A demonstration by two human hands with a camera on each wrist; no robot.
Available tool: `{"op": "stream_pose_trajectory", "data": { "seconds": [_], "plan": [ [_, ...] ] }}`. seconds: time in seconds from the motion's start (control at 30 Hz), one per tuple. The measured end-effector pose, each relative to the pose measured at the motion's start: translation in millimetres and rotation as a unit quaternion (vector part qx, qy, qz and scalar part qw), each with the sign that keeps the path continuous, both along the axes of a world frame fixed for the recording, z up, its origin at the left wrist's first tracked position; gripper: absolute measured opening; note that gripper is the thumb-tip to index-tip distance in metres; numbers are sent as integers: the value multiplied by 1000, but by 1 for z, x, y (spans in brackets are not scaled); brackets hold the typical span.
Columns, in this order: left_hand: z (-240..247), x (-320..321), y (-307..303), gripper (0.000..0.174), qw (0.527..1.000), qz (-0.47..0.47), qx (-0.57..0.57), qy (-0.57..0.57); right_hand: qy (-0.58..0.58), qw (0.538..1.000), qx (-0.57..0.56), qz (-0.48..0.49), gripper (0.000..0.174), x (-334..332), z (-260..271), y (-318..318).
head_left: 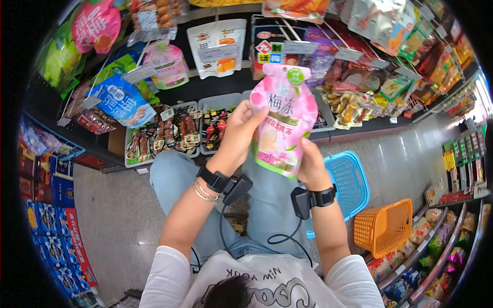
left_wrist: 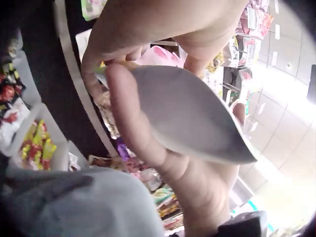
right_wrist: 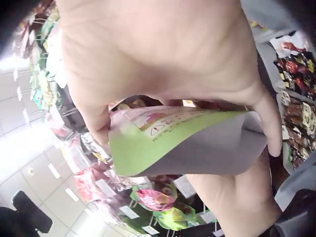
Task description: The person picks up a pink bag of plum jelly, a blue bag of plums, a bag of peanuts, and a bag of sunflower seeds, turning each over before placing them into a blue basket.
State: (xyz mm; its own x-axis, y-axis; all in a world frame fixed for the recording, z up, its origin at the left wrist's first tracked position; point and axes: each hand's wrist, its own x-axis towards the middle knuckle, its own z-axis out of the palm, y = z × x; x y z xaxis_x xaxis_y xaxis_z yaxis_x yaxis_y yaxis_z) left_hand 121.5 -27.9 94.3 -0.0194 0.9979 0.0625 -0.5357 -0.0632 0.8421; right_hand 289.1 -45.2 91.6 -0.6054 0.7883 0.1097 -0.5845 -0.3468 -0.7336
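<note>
Both hands hold a pink plum jelly pouch [head_left: 285, 110], its printed front facing up in the head view. My left hand [head_left: 240, 128] pinches the pouch's left edge, thumb on the front. Lower down on the opposite side, my right hand [head_left: 313, 163] grips the edge with its thumb in front and fingers behind. Seen from below, the pouch's grey bottom [left_wrist: 185, 113] bulges between the hands in the left wrist view. The green lower band of the pouch [right_wrist: 158, 143] shows under the right palm in the right wrist view.
Hanging snack bags fill the rack ahead, including a matching pink pouch [head_left: 165, 65], a blue bag [head_left: 123, 102] and a white bag [head_left: 216, 49]. Grey bins [head_left: 163, 133] of small packs line the lower shelf. A blue basket [head_left: 352, 177] and an orange basket [head_left: 382, 228] stand right.
</note>
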Motion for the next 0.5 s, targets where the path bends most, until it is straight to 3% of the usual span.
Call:
{"op": "stream_pose_trajectory", "data": {
  "seconds": [0.1, 0.13, 0.27, 0.4, 0.5],
  "plan": [
    [15, 40, 12, 18, 999, -13, 31, -33, -79, 983, 12, -168, 48, 45, 11, -4],
    [14, 51, 14, 19, 999, -36, 28, -1, -126, 954, 62, -264, 35, 58, 10, -2],
    [-6, 106, 19, 19, 987, -105, 69, 103, -283, 841, 150, -437, 22, 131, -8, 0],
    [-55, 162, 22, 19, 953, -146, 135, 227, -313, 818, 141, -462, 25, 184, -18, -14],
    [-88, 194, 20, 18, 935, -146, 150, 288, -409, 783, 143, -447, 24, 222, -34, -25]
  ]
}}
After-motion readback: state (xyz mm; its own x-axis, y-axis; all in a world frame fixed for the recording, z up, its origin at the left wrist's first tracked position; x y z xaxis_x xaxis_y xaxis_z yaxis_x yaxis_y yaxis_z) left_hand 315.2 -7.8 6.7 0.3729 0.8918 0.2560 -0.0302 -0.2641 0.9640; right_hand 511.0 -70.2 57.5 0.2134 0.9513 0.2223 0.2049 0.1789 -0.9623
